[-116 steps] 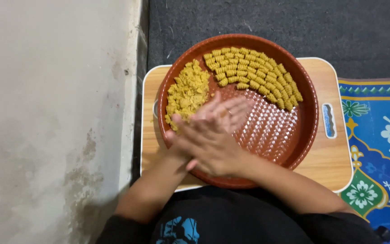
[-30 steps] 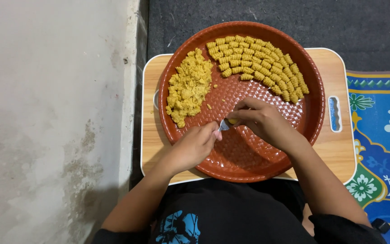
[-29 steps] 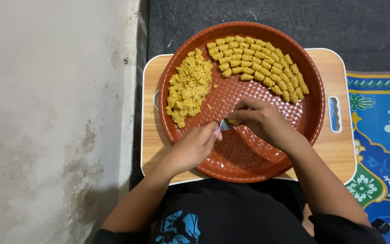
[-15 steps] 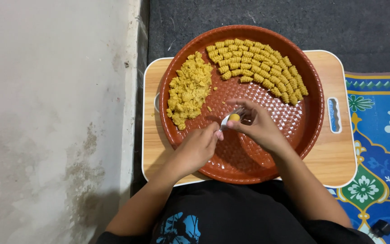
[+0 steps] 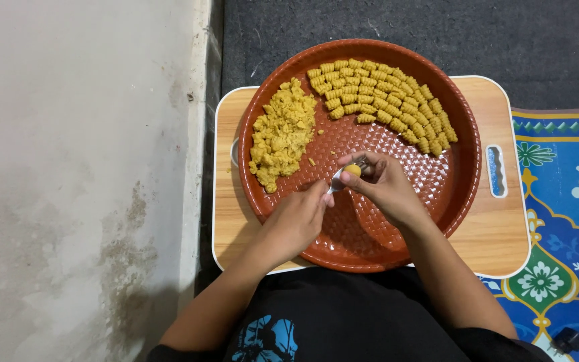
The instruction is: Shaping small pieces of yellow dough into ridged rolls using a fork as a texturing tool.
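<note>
A round red-brown woven tray lies on a light wooden board. A heap of loose yellow dough fills the tray's left side, and rows of ridged yellow rolled pieces curve along its far right rim. Over the tray's middle, my left hand grips a small metal fork by its handle. My right hand presses a small yellow dough ball onto the fork with thumb and fingers.
A stained pale wall or floor slab runs along the left. Dark grey carpet lies beyond the board. A blue patterned mat sits at the right. My black shirt fills the bottom.
Earlier my palms were rubbing together over the tray. Since then the left hand has taken up the fork, and the right hand now presses a dough ball onto it.
</note>
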